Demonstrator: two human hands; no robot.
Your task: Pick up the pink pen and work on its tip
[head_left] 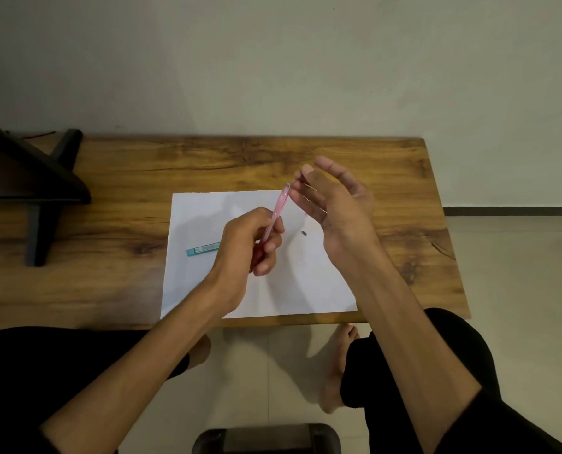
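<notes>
Head view shows my left hand (250, 244) gripping a pink mechanical pencil (274, 217), tilted up and away over the white paper (207, 276) on the table (125, 198). My right hand (335, 204) pinches a thin lead (305, 185) between thumb and forefinger, right at the pencil's upper end. A teal lead case (202, 249) lies on the paper beside my left hand; a small dark cap (304, 232) lies between my hands.

Wooden table (387, 158) under white paper (305, 290) (dark stand (43, 198) at left)
</notes>
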